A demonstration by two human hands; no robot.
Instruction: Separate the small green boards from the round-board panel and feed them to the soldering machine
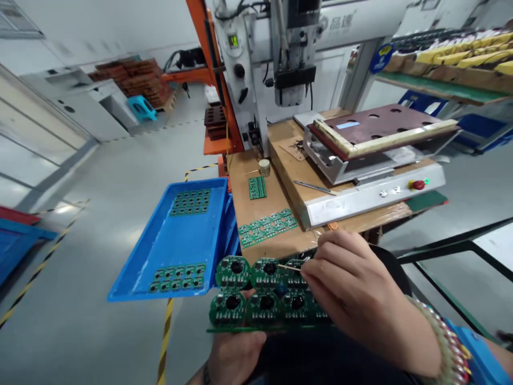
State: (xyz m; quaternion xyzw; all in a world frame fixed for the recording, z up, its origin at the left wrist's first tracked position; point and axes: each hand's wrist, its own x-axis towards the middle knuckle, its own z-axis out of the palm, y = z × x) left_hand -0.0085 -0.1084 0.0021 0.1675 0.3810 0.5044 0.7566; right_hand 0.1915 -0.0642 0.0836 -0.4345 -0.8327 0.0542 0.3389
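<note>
My left hand grips a panel of round green circuit boards from below, its fingers partly hidden under the panel. Each visible round board carries a black blob and small parts. In my right hand a thin wooden stick is pinched, its tip at the black blob of an upper-row board. That hand covers the panel's right end. Just beyond, another green circuit board panel lies on the brown workbench, with a smaller green board behind it.
A blue tray at left holds two board panels. On the bench are a small round pot and tweezers. A machine with a brown plate and a red button stands at right, its head above.
</note>
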